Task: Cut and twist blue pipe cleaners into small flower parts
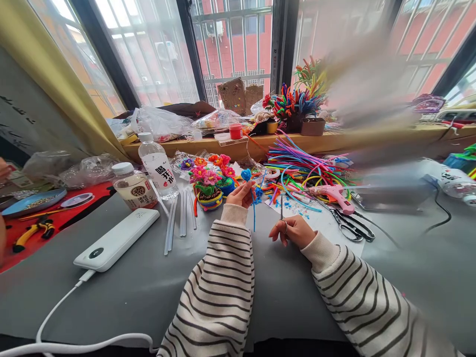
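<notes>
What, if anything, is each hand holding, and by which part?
The left hand holds a blue flower just below its bloom, apparently by the stem. The right hand holds what looks like small scissors by the handle end, tip upward.

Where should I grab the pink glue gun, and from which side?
Probably by its handle, from the near, right-hand side. The pink glue gun seems to lie on its side, with the body stretching left and the handle slanting back toward the person, so fingers could wrap it there. Mind the large scissors just in front.
</notes>
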Available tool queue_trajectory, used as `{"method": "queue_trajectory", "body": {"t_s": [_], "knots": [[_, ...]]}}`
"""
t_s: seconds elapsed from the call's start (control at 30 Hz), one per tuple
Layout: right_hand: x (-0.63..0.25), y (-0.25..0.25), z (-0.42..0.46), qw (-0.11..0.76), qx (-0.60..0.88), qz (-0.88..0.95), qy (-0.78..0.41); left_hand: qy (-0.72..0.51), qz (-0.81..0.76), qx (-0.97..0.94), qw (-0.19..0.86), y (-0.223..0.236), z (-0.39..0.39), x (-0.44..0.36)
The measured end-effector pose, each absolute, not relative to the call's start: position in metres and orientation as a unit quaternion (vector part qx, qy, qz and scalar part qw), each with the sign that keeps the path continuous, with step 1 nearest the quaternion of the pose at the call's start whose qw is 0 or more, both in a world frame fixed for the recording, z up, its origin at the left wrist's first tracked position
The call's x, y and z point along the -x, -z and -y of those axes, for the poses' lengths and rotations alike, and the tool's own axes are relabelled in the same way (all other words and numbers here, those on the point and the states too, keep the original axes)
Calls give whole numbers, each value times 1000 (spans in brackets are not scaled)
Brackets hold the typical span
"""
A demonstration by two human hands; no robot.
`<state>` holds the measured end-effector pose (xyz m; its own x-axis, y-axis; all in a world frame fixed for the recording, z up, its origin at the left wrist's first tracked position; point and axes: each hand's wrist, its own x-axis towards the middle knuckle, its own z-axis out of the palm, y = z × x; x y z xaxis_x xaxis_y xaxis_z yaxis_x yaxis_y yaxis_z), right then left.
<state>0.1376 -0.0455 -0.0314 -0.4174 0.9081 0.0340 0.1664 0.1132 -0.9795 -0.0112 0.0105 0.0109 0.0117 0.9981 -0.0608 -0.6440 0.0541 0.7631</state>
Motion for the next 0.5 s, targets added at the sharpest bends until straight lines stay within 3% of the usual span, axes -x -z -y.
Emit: {"method": "queue_trajectory", "body": {"t_s": [0.5], "knots": [[-134,32,48,278,346,745,-498,-588,-319,-256,698,-11,-10,9]]}}
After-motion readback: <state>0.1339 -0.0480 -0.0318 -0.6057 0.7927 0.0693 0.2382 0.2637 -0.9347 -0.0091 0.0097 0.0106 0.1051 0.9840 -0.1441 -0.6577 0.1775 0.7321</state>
